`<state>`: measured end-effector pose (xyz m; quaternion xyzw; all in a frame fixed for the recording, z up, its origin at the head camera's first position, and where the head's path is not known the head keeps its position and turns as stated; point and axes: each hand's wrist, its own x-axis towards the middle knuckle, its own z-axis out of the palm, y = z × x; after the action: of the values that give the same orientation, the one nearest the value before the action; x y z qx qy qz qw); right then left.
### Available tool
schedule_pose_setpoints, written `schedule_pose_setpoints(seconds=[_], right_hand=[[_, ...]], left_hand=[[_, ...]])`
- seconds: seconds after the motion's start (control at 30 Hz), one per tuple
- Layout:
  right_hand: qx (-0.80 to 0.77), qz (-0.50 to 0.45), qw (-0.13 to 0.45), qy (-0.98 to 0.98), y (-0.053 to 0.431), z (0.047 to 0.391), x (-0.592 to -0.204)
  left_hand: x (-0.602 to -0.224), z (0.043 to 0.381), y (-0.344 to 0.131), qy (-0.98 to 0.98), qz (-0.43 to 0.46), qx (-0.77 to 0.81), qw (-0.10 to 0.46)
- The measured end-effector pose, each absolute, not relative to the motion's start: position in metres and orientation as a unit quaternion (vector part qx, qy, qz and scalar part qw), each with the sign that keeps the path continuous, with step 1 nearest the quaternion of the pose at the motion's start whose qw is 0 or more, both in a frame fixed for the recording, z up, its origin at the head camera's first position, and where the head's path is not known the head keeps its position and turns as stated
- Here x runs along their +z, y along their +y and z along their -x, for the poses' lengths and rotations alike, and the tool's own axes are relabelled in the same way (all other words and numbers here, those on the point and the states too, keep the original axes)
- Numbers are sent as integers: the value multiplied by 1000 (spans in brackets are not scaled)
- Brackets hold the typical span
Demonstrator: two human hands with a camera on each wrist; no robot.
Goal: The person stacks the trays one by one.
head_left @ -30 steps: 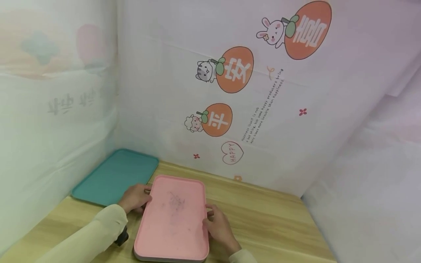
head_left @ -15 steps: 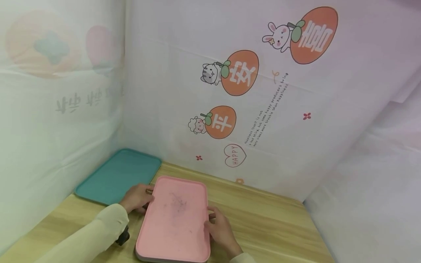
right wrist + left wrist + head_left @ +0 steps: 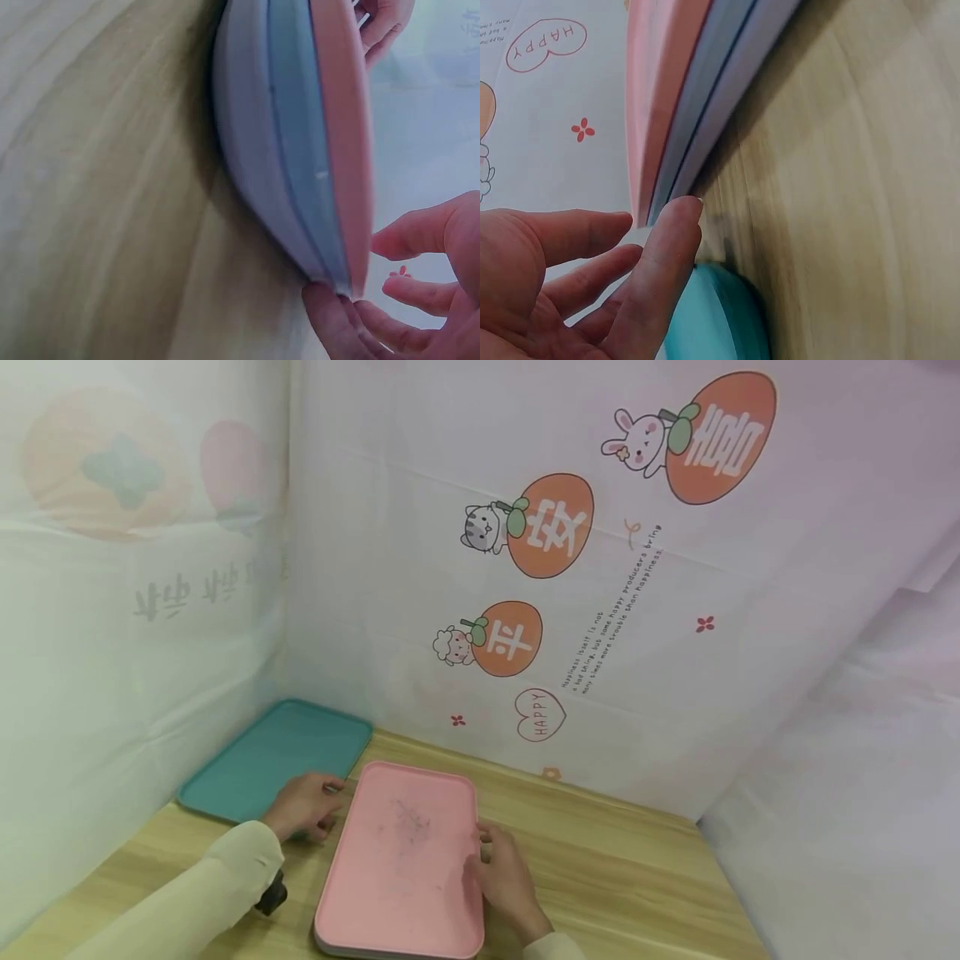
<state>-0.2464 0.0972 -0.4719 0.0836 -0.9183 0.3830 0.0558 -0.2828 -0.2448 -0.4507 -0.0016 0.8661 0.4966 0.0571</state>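
A pink-topped tray stack (image 3: 405,868) is lying flat on a wood-grain table (image 3: 615,877), between a person's hands. Its long axis is running away from the person toward the printed backdrop (image 3: 375,568), the far end leaning slightly right. The left hand (image 3: 303,806) is hovering just beside it, fingers loosely parted, holding nothing. The right hand (image 3: 506,877) is gripping the right edge, thumb and fingers bent.
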Motion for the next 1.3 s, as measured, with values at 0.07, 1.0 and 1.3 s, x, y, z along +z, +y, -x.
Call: schedule_pose_setpoints(seconds=[0.07, 1.0, 1.3], right_hand=[[358, -79, 75, -927, 94, 247, -470], [329, -152, 107, -926, 28, 253, -442], [340, -159, 77, -924, 3, 251, -435]], left_hand=[[-450, 283, -248, 865, 4, 499, 56], [-439, 277, -321, 909, 8, 416, 11], [-439, 275, -344, 929, 3, 368, -26]])
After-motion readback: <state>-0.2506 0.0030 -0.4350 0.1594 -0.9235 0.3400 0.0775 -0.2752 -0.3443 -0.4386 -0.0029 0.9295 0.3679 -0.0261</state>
